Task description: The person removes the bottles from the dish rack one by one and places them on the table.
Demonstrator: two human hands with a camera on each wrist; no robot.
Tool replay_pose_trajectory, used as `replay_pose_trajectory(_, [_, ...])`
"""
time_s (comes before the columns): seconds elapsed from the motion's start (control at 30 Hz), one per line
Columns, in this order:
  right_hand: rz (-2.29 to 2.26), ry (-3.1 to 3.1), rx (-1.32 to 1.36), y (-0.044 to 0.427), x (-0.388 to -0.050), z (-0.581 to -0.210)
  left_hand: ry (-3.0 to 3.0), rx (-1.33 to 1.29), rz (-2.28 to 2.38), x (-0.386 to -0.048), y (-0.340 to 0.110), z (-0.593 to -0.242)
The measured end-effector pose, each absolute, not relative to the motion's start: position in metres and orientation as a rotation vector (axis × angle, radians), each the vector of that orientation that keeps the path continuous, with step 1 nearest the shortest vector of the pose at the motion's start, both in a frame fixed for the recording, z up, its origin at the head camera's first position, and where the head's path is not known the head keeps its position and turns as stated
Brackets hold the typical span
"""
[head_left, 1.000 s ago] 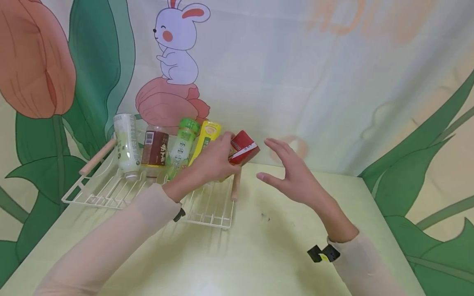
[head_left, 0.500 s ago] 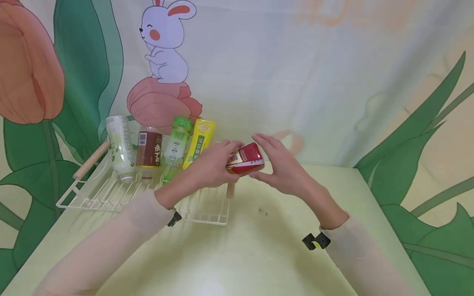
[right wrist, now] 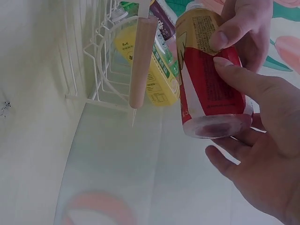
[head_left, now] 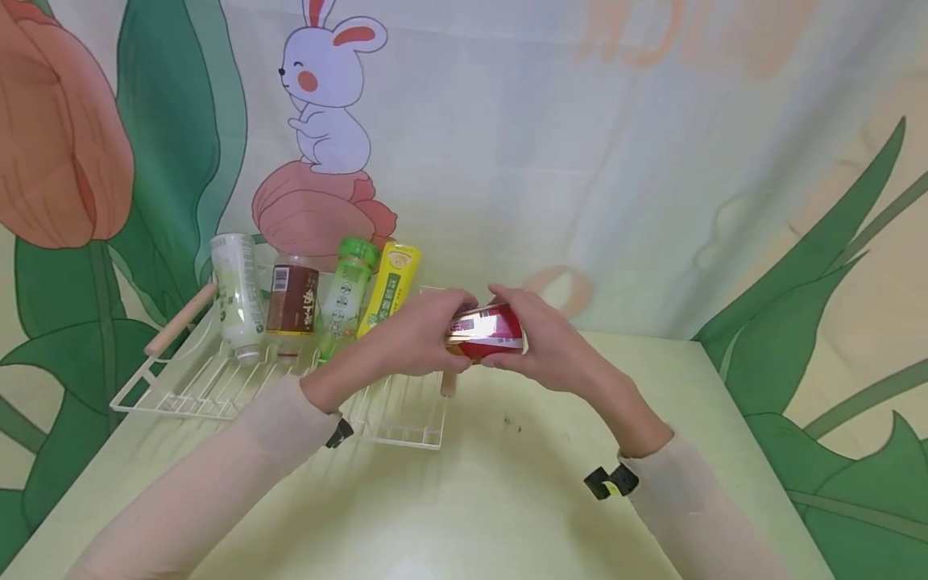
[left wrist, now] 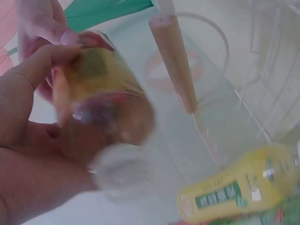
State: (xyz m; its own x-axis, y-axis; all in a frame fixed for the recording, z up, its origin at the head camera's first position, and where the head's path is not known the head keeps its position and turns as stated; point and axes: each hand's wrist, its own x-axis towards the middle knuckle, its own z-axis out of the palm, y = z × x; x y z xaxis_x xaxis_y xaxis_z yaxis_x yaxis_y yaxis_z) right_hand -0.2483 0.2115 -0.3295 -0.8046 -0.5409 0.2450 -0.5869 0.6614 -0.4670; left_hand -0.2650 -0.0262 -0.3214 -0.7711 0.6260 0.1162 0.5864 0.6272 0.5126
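Observation:
A bottle with a red and gold label (head_left: 487, 330) lies sideways between my hands, above the wire basket's right edge. My left hand (head_left: 416, 334) grips its cap end, the thumb on the gold part of the label. My right hand (head_left: 551, 342) holds the base end, thumb on the red part. In the right wrist view the bottle (right wrist: 211, 79) shows its clear bottom. The left wrist view shows its blurred white cap (left wrist: 122, 171) past the left hand.
A white wire basket (head_left: 406, 443) with wooden handles (head_left: 181, 320) stands on the pale table. Leaning in it are a white bottle (head_left: 239, 298), a brown-labelled bottle (head_left: 293, 300), a green-capped bottle (head_left: 348, 298) and a yellow bottle (head_left: 391, 282). A printed curtain (head_left: 464, 161) hangs behind.
My left hand has drawn the red and gold bottle slightly downward and turned it more sideways. The right hand has moved left from apart and taken hold of the base end.

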Motion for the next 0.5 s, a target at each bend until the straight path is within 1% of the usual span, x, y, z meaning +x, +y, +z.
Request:
replay_pose_trajectory(0.23, [0.916,-2.737,0.914,0.229,-0.243,-0.345,2.783,1.135,0.807,-0.266,-0.042,-0.338])
replay_pose_trajectory(0.37, [0.94,-2.715,0.888,0.238,-0.243,-0.35,2.768,1.153,0.867,-0.267,-0.043,-0.338])
replay_pose_trajectory(0.5, [0.849,-2.777,0.846,0.24,-0.24,-0.348,2.792,1.201,0.815,-0.27,-0.035,-0.335])
